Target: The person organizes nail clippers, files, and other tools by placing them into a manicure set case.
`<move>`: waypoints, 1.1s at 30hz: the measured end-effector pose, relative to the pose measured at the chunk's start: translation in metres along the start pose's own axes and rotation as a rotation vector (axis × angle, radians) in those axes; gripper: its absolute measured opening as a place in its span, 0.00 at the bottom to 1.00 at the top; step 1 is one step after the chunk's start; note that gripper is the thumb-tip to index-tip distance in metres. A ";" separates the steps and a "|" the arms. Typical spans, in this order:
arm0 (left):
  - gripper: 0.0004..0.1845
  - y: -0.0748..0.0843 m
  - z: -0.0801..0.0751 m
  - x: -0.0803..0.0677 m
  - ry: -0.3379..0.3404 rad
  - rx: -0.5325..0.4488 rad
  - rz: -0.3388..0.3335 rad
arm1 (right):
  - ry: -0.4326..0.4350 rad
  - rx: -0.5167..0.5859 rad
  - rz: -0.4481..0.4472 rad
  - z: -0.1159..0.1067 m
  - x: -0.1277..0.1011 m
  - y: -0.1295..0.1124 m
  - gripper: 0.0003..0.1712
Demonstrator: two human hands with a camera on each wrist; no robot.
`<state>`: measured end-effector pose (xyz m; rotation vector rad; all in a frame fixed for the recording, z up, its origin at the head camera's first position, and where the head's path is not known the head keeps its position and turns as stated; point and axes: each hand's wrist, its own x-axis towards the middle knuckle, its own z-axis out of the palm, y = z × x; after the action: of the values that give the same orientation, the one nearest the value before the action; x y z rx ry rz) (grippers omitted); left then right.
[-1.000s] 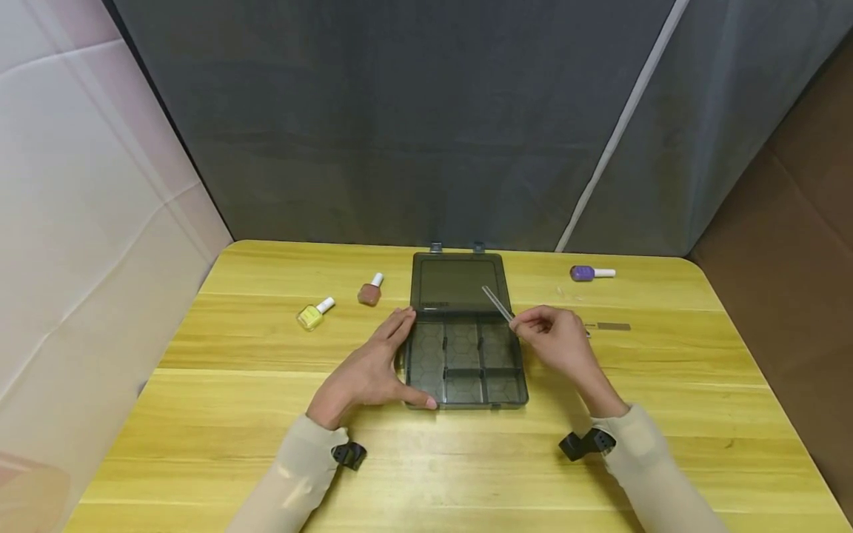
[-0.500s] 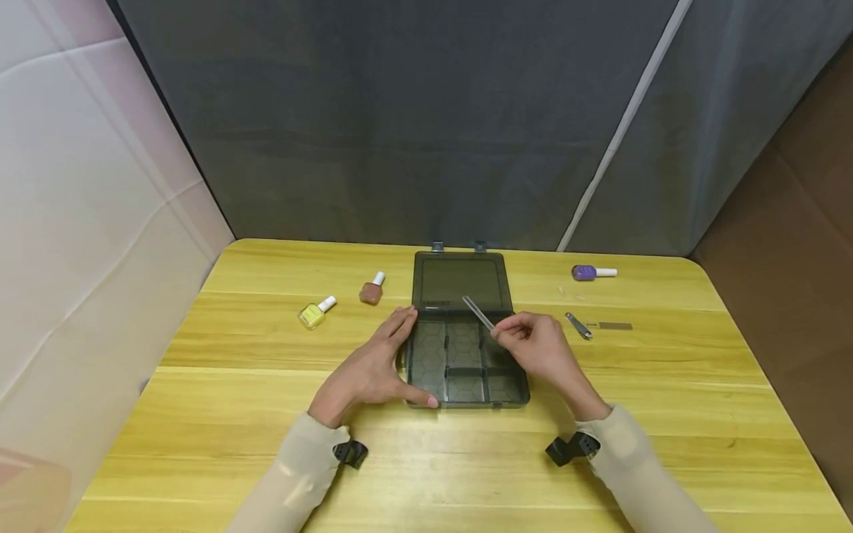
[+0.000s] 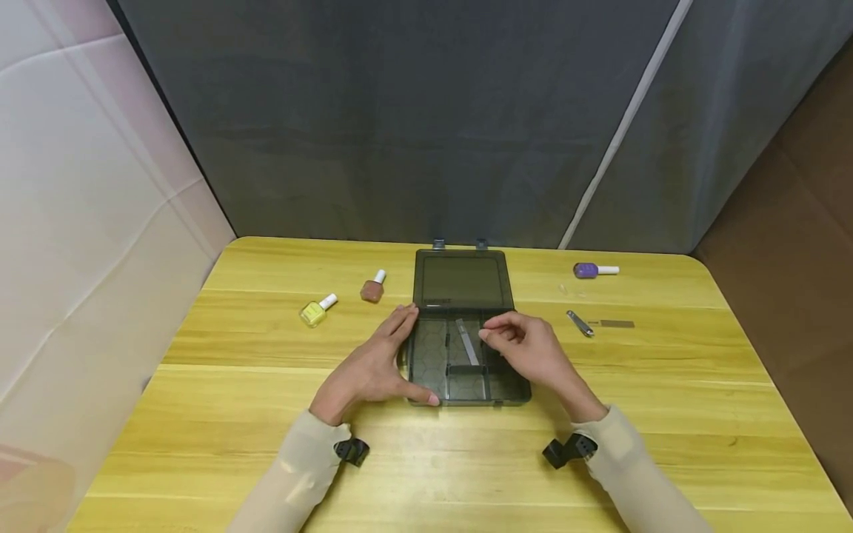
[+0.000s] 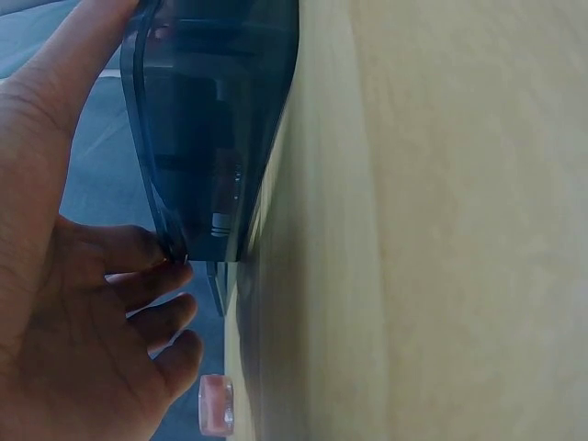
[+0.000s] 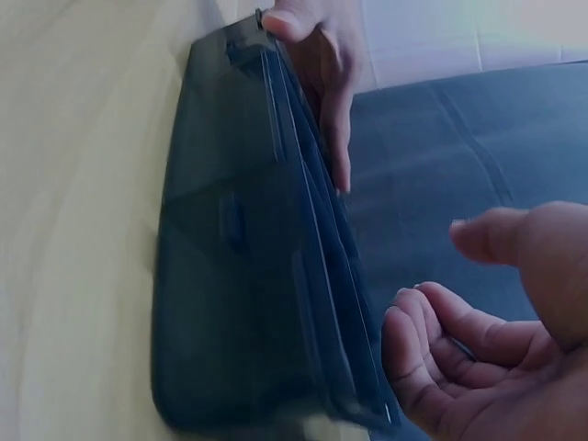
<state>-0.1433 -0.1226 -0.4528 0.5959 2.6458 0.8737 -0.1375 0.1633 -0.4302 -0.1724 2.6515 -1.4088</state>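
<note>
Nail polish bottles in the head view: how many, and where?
3: yellow bottle and brownish-pink bottle left of the open organizer box, purple bottle to its right. The left hand could hide more.

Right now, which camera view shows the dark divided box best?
The head view: it shows the open dark box from above, lid and compartments, though the right hand covers part. The left wrist view shows mainly a side wall, cut off above; the right wrist view, outer walls, compartments hardly visible.

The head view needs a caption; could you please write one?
Left hand on an open organizer, right hand above, strip inside.
</note>
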 end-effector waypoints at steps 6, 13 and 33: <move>0.81 0.000 0.000 0.000 0.001 -0.003 0.000 | 0.036 -0.051 -0.071 -0.011 0.001 0.007 0.20; 0.80 0.001 0.000 -0.001 -0.002 0.010 0.000 | 0.065 -0.086 -0.147 -0.023 0.002 0.017 0.23; 0.79 0.001 0.001 -0.001 0.000 0.008 0.003 | 0.166 -0.205 -0.179 -0.054 0.006 0.043 0.32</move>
<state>-0.1420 -0.1223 -0.4527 0.6018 2.6497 0.8647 -0.1547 0.2304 -0.4360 -0.3355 2.9838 -1.2442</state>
